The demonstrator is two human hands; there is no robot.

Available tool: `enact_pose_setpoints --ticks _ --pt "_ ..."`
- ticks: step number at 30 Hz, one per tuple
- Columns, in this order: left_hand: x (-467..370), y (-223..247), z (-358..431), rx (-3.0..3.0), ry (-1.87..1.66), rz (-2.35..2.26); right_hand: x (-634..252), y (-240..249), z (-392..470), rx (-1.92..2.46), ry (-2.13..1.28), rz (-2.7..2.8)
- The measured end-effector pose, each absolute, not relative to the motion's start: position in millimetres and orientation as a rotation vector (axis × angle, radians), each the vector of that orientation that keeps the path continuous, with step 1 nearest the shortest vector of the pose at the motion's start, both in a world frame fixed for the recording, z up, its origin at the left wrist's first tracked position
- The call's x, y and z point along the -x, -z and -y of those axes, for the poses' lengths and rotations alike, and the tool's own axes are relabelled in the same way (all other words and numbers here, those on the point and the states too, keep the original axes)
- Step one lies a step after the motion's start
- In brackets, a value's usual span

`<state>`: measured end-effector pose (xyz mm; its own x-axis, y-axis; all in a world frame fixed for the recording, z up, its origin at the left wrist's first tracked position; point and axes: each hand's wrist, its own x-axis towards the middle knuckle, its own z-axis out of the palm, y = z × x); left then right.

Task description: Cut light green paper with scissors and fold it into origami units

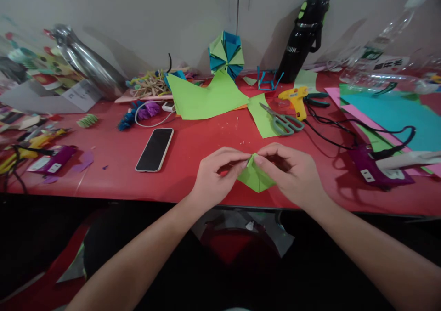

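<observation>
A small piece of folded green paper [258, 178] is held between my hands, close to the front edge of the red table [193, 182]. My left hand [218, 173] pinches its upper left part between thumb and fingers. On the other side, my right hand [292, 171] grips its top with the thumb pressed on the near face. Creases run down the paper, and part of it is hidden behind the fingers. Beyond my hands lie scissors [285, 123] on a green sheet [260, 120], with a larger curled green sheet [208, 99] to their left.
Left of my hands is a phone [155, 150]. A yellow glue gun [296, 100] has its cable running to a purple power strip [382, 168] at right. Behind stand a blue-green paper ornament [226, 53], a black bottle [303, 40] and a steel flask [89, 63]. Coloured sheets [389, 118] lie right.
</observation>
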<state>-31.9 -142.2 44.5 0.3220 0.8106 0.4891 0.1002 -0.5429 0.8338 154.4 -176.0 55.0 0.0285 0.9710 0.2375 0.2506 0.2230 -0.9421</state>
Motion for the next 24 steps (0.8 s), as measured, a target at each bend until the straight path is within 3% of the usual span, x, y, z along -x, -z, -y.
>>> enact_pose_setpoints --ticks 9,24 --pt "32.3 -41.1 142.5 -1.706 -1.14 -0.944 -156.6 -54.7 174.3 1.297 -0.858 1.3" --pt "41.4 -43.7 138.7 -1.868 -0.831 -0.903 -157.9 -49.8 170.2 1.276 -0.86 1.63"
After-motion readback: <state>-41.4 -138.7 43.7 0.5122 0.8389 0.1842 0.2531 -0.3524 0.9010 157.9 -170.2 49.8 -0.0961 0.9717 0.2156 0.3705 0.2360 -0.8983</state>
